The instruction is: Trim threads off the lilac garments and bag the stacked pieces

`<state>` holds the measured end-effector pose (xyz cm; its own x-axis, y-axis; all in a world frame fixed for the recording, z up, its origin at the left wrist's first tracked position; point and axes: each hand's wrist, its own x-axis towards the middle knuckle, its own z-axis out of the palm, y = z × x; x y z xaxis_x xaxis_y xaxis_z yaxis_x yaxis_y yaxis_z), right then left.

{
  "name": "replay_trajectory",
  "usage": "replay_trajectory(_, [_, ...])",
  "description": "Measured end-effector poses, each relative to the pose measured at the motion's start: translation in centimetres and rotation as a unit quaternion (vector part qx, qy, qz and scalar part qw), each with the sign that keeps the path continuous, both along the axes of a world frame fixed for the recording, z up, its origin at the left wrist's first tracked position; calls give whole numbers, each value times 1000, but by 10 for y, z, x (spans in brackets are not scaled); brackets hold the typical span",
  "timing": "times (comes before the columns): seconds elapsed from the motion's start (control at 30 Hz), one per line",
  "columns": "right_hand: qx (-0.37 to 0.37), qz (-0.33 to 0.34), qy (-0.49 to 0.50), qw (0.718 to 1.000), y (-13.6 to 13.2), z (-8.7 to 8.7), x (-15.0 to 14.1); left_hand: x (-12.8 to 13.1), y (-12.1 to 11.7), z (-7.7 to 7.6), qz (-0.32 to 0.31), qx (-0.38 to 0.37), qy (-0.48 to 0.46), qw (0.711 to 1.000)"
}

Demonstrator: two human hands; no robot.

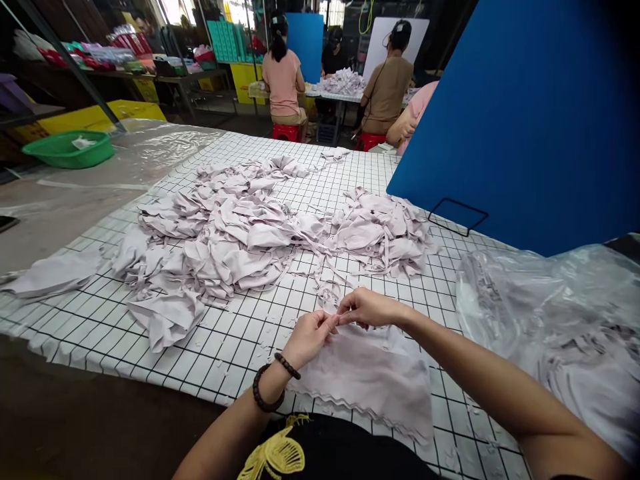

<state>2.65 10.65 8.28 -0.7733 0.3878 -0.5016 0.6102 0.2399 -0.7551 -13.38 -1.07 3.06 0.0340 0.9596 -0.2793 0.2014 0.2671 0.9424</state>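
A pale lilac cloth piece (373, 377) lies flat on the grid-patterned table cover (220, 353) right in front of me. My left hand (309, 337), with a dark bead bracelet on the wrist, pinches the cloth's top edge. My right hand (367, 308) pinches the same edge just beside it, fingertips of both hands touching. Beyond them lies a big heap of the same lilac cloth pieces (225, 240) and a smaller heap (383, 230) to its right.
A clear plastic bag (555, 320) with more pieces lies at the right. A blue board (530, 113) stands at the back right. A green basin (70, 148) sits far left on plastic sheeting. Several people sit at another table behind.
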Motion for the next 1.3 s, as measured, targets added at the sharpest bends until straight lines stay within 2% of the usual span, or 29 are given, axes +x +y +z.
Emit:
replay_trajectory(0.07, [8, -41, 3, 999, -1, -7, 2, -5, -8, 3, 3, 86, 166, 982])
replay_trajectory(0.13, [28, -57, 10, 998, -5, -12, 3, -8, -16, 3, 4, 141, 301, 943])
replay_trajectory(0.23, [95, -27, 15, 995, -18, -16, 1, -10, -22, -2, -31, 145, 379, 914])
replay_trajectory(0.33, [162, -2, 3, 987, -32, -19, -3, -8, -21, -10, -50, 133, 385, 912])
replay_trajectory(0.5, [237, 5, -55, 970, -42, -22, -7, -6, -15, -17, -33, 119, 374, 919])
replay_trajectory(0.9, [283, 38, -102, 953, -44, -14, -15, -5, -13, -18, -37, 96, 333, 937])
replay_trajectory(1.07, [298, 78, -104, 946, -46, -11, -17, -6, -12, -18, -35, 95, 330, 939])
replay_trajectory(1.3, [377, 163, -101, 906, -50, -7, -21, -6, -13, -15, -36, 92, 324, 941])
